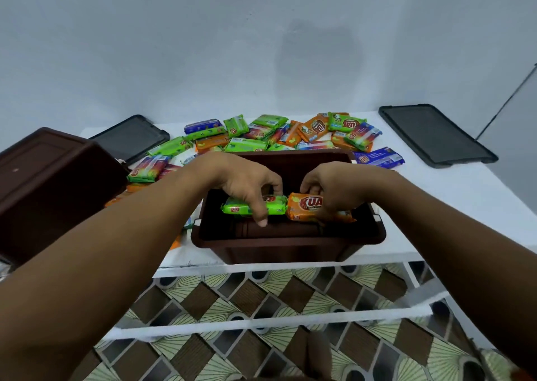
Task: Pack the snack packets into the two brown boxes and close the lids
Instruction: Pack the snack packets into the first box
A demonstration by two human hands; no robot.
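**Fingers (pixel 260 216) busy, packing on!**

L hand (pixel 247 183) pinches green packet (pixel 235 208); R hand (pixel 334 194) grips orange packet (pixel 303 206), both low in the brown box (pixel 287 239) mouth. Tip: lay flat, side by side. Loose pkts (pixel 261 136) wait behind.

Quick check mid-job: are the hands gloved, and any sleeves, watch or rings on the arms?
No gloves on the left hand or right hand. The left forearm and right forearm show no sleeve, watch or bracelet up to the frame edge. No rings on the fingers in view.
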